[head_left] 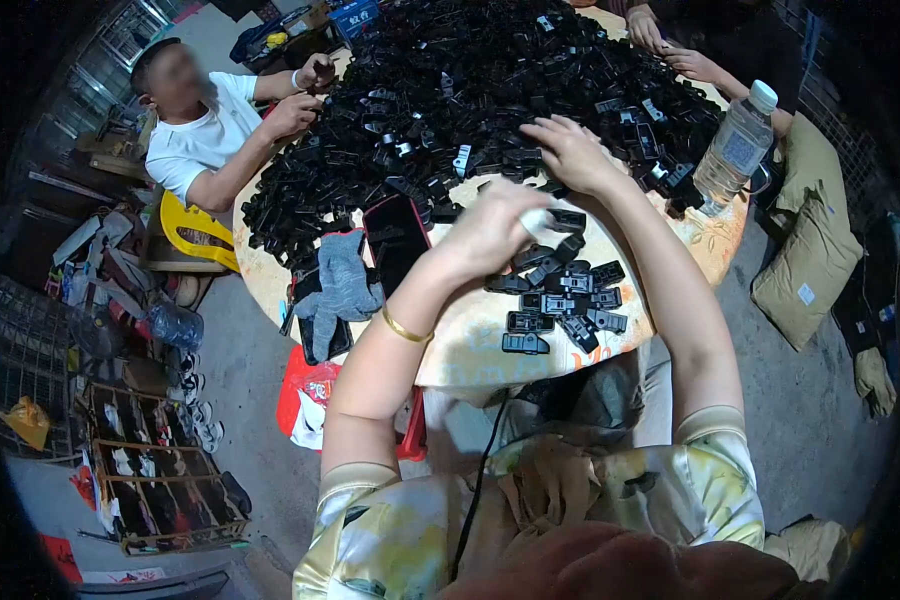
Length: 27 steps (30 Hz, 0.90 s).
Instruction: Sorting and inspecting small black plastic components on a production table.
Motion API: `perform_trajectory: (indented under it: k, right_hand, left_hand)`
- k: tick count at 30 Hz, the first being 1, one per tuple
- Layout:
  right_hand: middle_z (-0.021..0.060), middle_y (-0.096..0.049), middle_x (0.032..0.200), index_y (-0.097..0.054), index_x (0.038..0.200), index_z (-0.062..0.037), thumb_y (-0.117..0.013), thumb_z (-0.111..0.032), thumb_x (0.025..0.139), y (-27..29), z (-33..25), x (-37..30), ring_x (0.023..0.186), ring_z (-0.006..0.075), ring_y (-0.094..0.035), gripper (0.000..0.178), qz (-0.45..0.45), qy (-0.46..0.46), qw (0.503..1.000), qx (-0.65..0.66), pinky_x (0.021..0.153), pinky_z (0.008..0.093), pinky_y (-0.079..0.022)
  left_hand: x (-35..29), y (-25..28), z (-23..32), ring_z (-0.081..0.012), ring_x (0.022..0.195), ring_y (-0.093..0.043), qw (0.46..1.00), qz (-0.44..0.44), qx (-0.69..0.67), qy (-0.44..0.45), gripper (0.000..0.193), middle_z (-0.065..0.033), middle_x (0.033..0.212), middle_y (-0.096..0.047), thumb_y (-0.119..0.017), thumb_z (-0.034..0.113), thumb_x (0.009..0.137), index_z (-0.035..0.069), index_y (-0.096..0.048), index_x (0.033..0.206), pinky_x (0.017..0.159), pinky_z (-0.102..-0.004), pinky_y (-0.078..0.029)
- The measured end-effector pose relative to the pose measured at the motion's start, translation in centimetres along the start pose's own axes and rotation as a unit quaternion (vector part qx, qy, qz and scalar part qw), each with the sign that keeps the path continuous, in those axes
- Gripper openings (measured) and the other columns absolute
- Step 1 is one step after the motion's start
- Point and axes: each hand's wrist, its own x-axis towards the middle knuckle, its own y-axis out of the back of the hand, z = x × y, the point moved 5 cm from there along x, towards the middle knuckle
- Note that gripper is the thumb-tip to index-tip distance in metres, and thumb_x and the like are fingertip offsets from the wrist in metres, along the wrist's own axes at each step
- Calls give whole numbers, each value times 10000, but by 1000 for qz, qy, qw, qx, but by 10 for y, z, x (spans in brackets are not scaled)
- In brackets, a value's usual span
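A large heap of small black plastic clip-like pieces [420, 130] covers the far part of the round table [450, 350]. My right hand [578, 155] reaches to the near edge of the heap, fingers stretched out over the pieces. My left hand [495, 228], smeared by motion, hovers nearer to me; something white is at its fingers, and I cannot make out whether it grips anything. A gold-coloured bangle [407, 327] circles my left wrist. Just in front of me lies a smaller group of similar black pieces [573, 285], apart from the heap.
Left of my arm lie a dark phone [396, 240] and a grey glove [342, 280]. A clear bottle [735, 150] stands at the right edge. One person [210, 125] works at the left; another person's hands [680, 55] are at the far right. A red stool [300, 400] stands below the table.
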Motion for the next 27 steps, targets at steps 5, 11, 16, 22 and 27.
perform_trajectory:
  k: [5, 11, 16, 22, 27]
  right_hand:
    - [65, -468, 1295, -557, 1179, -225, -511, -214, 840, -5, -19, 11, 1285, 264, -300, 343, -50, 2, 997, -56, 997, 606, -233]
    - [83, -652, 870, -662, 891, -137, -563, -163, 787, 5, -23, 28, 964, 271, -573, 147, 9, -5, 999, -45, 889, 493, -389]
    - [101, -648, 897, -578, 1043, -29, -700, -66, 709, 44, -37, 13, 821, 188, -629, 357, 145, -30, 931, 333, 741, 290, -497]
    - [93, -639, 979, -635, 991, -41, -637, 48, 699, 85, -93, -29, 907, 213, -613, 305, 161, 190, 936, 247, 768, 307, -500]
    - [82, -641, 927, -627, 965, -64, -616, 38, 648, 81, -106, -43, 875, 266, -608, 333, 199, 321, 919, 114, 727, 340, -509]
  left_hand:
    - [-15, 8, -46, -352, 1054, -503, 986, 32, 161, 32, 298, -196, 1059, -574, -506, -56, 723, -27, -582, 1010, 910, -389, -409]
    - [-16, 13, -48, -349, 892, -569, 983, 83, 103, 123, 250, -198, 988, -586, -598, 35, 745, -32, -583, 985, 813, -368, -459]
    - [-11, 13, -56, -229, 850, -623, 801, 179, -508, 260, 326, -162, 974, -586, -488, 109, 902, -51, -415, 1176, 779, -324, -539]
    - [-15, 5, -77, -249, 814, -624, 643, 123, -732, 192, 227, -165, 947, -590, -387, 109, 935, -51, -494, 1056, 738, -356, -554]
    - [-15, 3, -69, -242, 731, -642, 671, 85, -695, 244, 237, -163, 914, -601, -425, 150, 930, -48, -512, 1029, 649, -314, -575]
